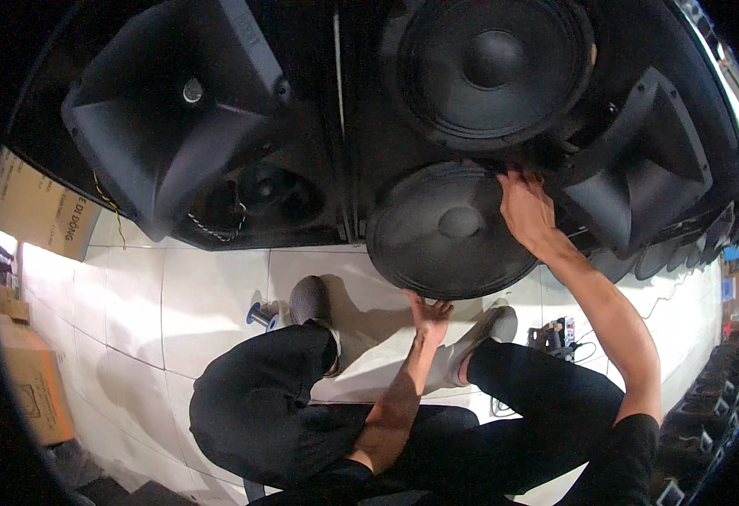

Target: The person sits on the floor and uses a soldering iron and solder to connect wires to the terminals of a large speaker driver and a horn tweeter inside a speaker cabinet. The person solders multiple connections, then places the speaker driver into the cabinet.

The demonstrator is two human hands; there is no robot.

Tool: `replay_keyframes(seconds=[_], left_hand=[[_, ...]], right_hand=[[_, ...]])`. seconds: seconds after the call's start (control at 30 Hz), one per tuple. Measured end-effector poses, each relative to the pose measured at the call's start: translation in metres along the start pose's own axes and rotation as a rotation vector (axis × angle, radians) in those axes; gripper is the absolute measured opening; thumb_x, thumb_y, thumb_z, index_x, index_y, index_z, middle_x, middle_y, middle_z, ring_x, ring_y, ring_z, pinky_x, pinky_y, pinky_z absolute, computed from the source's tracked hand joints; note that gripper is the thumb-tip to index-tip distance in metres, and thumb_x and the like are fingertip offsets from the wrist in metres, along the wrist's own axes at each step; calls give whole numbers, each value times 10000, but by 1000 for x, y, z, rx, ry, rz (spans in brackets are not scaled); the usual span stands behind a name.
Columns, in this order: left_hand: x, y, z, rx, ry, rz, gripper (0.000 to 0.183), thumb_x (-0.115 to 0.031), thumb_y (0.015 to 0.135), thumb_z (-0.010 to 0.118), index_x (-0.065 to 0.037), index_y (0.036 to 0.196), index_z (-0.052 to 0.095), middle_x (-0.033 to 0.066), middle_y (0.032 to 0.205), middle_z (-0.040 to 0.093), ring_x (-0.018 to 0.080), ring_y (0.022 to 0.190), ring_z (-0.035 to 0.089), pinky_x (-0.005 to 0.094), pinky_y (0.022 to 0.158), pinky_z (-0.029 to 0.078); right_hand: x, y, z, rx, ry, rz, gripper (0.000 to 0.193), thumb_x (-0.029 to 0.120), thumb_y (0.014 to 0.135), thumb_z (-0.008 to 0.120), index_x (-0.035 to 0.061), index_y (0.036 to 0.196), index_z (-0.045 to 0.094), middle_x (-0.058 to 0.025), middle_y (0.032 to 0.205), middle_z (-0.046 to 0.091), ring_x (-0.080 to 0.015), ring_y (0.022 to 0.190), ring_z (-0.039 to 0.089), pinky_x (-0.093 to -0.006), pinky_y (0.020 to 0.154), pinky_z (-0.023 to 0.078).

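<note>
A large round black speaker driver (pixel 437 223) is tilted at the lower front of a black speaker cabinet (pixel 357 126). My left hand (pixel 428 316) holds its near rim from below, with the fingertips partly hidden behind the edge. At its upper right rim, my right hand (pixel 525 207) is wrapped round the edge, and some fingers disappear in the dark gap there. Just above sits a second round speaker driver (pixel 491 63) in the cabinet. To the right of my right hand is a black horn (pixel 639 169).
Another cabinet at the left carries a big black horn (pixel 184 118) above a dark opening with loose wires (pixel 239 218). A blue-ended spool (pixel 260 316) and a small circuit board (pixel 555 337) lie on the tiled floor (pixel 125 337). Cardboard boxes (pixel 40 202) stand far left.
</note>
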State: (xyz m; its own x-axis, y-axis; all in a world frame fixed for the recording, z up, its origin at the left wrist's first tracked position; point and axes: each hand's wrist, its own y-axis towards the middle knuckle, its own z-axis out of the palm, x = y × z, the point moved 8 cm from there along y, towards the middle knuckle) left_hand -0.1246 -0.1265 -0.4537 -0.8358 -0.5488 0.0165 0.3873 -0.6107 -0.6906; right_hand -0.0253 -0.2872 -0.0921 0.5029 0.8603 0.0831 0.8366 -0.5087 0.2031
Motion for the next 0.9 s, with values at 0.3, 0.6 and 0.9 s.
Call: replay_keyframes(seconds=[0.3, 0.6, 0.9], left_hand=[[19, -12, -45, -156, 384, 94, 643, -586, 925, 479, -184, 1400, 316, 161, 1192, 584, 300, 1068, 581, 463, 960, 375], [11, -32, -16, -194, 591, 324, 215, -264, 894, 712, -70, 866, 622, 14, 674, 610, 122, 557, 557, 264, 494, 441], [-26, -85, 79, 204, 649, 725, 238, -301, 905, 576, -78, 921, 656, 13, 841, 642, 138, 763, 559, 325, 692, 462]], right_hand=[[62, -84, 21, 313, -263, -635, 452, 185, 889, 557, -7, 1298, 538, -215, 1281, 591, -312, 1275, 516, -467, 1062, 404], [70, -155, 57, 682, -211, -850, 325, 143, 884, 558, 36, 1187, 601, -150, 1165, 646, -304, 1195, 581, -459, 1091, 403], [104, -132, -9, 204, -16, -878, 179, 166, 871, 641, 27, 982, 663, -144, 910, 656, -322, 965, 629, -439, 894, 506]])
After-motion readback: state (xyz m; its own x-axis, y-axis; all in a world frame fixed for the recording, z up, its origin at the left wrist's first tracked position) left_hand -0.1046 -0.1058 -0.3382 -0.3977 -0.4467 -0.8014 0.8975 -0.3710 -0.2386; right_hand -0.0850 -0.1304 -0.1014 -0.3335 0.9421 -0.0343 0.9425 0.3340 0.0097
